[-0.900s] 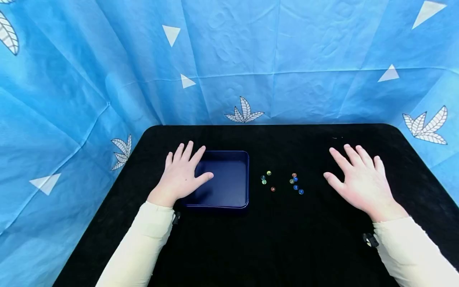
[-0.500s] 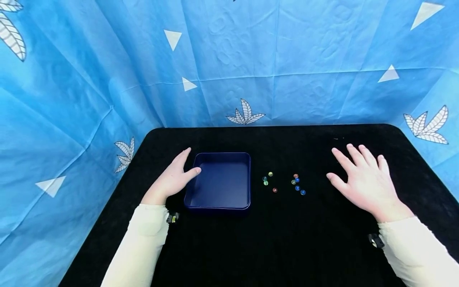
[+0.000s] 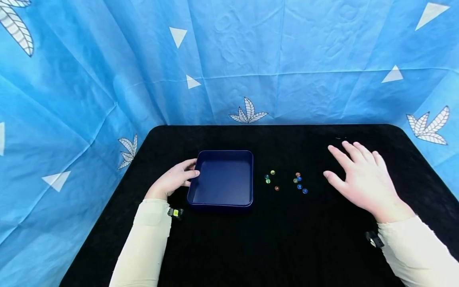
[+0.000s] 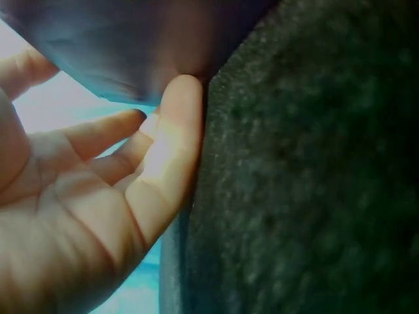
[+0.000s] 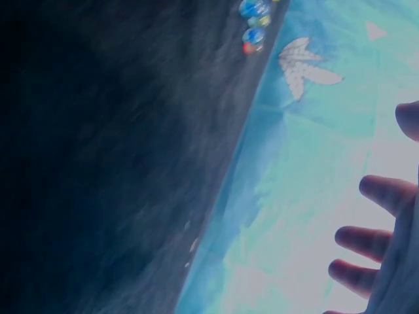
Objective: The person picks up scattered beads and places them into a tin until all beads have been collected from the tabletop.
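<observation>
On the black table [image 3: 279,243], left of the marbles [image 3: 299,186], I log the dark-blue tray [image 3: 224,181], left grip [image 3: 168,181] pinching its left side, right grip [image 3: 365,187] spread, well clear of everything.

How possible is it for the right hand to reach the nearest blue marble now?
Probably yes: the right hand holds nothing, and nothing visible stands between it and that blue marble.

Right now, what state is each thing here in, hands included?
Tray: open side up, empty.
Table: covered in black.
Marbles: loose on the table, right of the tray, in two loose clusters.
Left hand: gripping the tray's left side.
Right hand: fingers spread, holding nothing.
Curtain: hanging, creased.
</observation>
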`<action>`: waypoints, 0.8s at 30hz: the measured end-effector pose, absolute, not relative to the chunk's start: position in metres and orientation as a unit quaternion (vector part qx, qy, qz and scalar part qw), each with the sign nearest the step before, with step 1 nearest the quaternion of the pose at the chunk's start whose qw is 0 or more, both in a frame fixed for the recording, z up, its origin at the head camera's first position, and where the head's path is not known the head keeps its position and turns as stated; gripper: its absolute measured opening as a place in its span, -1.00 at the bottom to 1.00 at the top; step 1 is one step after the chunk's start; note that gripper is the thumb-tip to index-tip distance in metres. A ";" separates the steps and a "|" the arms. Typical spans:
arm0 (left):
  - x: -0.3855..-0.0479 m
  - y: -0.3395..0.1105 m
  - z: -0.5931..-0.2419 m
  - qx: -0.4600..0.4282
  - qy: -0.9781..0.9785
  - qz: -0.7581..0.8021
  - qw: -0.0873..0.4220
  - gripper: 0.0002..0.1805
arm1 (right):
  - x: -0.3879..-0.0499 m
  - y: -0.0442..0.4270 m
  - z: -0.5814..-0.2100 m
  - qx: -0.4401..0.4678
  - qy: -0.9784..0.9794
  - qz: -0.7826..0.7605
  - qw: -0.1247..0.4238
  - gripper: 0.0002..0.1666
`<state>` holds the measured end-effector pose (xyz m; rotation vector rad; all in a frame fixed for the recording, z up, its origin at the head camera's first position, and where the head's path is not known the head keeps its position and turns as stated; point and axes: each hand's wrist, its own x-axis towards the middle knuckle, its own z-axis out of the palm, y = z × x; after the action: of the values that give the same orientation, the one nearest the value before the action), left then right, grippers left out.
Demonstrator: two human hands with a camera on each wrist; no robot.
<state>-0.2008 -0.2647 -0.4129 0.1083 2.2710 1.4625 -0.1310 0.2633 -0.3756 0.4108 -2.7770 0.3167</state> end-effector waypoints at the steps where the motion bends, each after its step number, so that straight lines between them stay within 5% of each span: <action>1: -0.201 -0.265 -0.414 0.041 0.821 0.526 0.217 -0.31 | -0.131 0.259 -0.374 0.149 -0.969 0.111 0.161 -0.18; 7: -0.200 -0.265 -0.418 0.053 0.846 0.483 0.219 -0.23 | -0.132 0.237 -0.368 0.179 -0.966 0.068 0.172 -0.19; 14: -0.195 -0.264 -0.414 0.065 0.886 0.407 0.210 -0.37 | -0.136 0.220 -0.365 0.198 -0.968 0.031 0.151 -0.15; 24: -0.194 -0.257 -0.412 0.052 0.897 0.386 0.210 -0.34 | -0.156 0.171 -0.372 0.211 -0.968 0.078 0.111 -0.41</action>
<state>-0.1939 -0.2567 -0.4124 0.1452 2.4933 1.0744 -0.1562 0.1705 -0.3720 0.6198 -2.8423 0.2301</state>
